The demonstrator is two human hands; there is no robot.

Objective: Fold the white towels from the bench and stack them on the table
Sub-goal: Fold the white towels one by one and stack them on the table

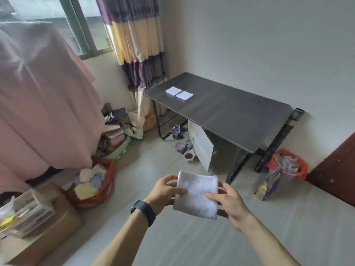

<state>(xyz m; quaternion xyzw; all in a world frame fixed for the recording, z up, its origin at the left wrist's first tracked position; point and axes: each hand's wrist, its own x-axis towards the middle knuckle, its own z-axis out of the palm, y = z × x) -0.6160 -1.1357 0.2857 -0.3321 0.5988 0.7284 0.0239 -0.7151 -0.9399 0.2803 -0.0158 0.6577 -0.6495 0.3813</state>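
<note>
A folded white towel (196, 194) is held in the air in front of me, above the floor. My left hand (165, 191) grips its left edge, thumb on top. My right hand (228, 202) grips its right edge. A dark grey table (230, 112) stands against the far wall, a few steps ahead. Two folded white towels lie side by side near its far left end, one (173, 91) to the left and one (184, 95) to the right. The bench is not in view.
A pink cloth (38, 93) hangs at the left. Below it are a red bag of fabrics (92, 183) and cardboard boxes (48, 227). Pots and clutter (182, 143) sit under the table. An orange basket (288, 166) stands at the right, by a dark red door (336, 169).
</note>
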